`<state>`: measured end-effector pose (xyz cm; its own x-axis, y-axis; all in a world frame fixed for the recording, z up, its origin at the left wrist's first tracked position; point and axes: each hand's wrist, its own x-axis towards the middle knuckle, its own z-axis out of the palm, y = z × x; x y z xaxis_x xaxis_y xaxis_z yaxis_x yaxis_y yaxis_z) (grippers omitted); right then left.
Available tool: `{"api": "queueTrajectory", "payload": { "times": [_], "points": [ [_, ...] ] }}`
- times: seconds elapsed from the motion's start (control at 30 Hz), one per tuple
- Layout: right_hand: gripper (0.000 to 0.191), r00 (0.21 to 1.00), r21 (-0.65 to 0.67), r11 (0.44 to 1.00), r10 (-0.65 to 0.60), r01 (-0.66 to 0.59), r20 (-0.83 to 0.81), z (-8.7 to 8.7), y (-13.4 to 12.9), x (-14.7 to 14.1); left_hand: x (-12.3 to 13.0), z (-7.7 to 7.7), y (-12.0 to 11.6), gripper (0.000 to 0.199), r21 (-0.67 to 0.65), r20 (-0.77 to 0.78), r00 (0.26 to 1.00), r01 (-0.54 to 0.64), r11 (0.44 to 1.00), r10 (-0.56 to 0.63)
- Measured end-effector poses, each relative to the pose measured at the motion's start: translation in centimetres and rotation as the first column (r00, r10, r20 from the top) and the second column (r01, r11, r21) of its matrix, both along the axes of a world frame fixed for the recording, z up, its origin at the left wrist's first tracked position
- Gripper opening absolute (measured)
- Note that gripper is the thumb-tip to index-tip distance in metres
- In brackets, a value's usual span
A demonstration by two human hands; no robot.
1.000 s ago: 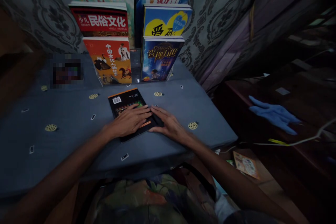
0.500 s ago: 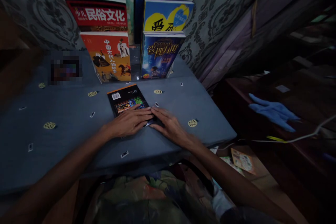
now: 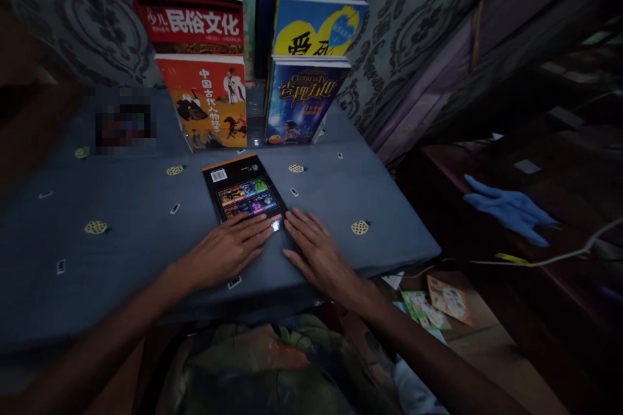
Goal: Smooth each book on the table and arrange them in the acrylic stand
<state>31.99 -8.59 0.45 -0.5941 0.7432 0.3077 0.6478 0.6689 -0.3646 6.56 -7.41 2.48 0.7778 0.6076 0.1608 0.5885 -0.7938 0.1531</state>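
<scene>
A thin black book (image 3: pixel 248 191) with a barcode and a grid of small colour pictures lies flat on the blue tablecloth (image 3: pixel 136 233). My left hand (image 3: pixel 233 246) rests palm down over the book's near edge, fingers stretched out. Flat beside the near right corner of the book is my right hand (image 3: pixel 314 249), its fingers extended and its thumb apart. Neither hand grips anything. Behind the book stand an orange-red book (image 3: pixel 209 100) and a dark blue book (image 3: pixel 302 100).
A red book (image 3: pixel 195 19) and a blue-yellow book (image 3: pixel 318 23) stand in the row behind. A blue glove (image 3: pixel 509 207) lies on a dark surface at the right, near a white cable (image 3: pixel 569 256). Small cards (image 3: pixel 450 298) lie below the table's right edge.
Both hands have moved back toward me, and a gap has opened between their fingertips. More of the black book's picture grid shows. The view has shifted slightly.
</scene>
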Motion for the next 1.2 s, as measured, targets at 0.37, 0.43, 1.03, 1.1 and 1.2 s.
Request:
{"api": "queueTrajectory", "payload": {
  "times": [0.37,0.43,1.03,1.1,1.2],
  "points": [
    [0.054,0.979,-0.057,0.979,0.199,-0.197,0.041,1.2,-0.9,-4.8,-4.3,-0.8,-4.1,0.048,0.097,0.124,0.988,-0.107,0.989,0.095],
    [0.052,0.966,-0.08,0.966,0.252,-0.247,0.053,1.7,-0.4,-5.7,-4.8,-0.9,-4.3,0.049,0.089,0.145,0.983,-0.125,0.988,0.111],
    [0.06,0.991,-0.071,0.991,0.119,-0.114,0.065,1.0,6.9,-4.1,-6.5,-1.6,0.1,0.066,-0.015,0.016,0.957,-0.288,0.957,0.289],
    [0.072,0.977,-0.101,0.98,0.181,-0.17,0.112,1.4,5.0,-2.5,-6.7,-1.4,-1.4,0.076,-0.079,-0.01,0.97,-0.244,0.966,0.244],
    [0.098,0.921,-0.171,0.927,0.359,-0.333,0.151,1.9,2.0,0.3,-7.0,-1.3,-4.2,0.108,-0.183,-0.06,0.984,-0.175,0.967,0.166]
  ]
}}
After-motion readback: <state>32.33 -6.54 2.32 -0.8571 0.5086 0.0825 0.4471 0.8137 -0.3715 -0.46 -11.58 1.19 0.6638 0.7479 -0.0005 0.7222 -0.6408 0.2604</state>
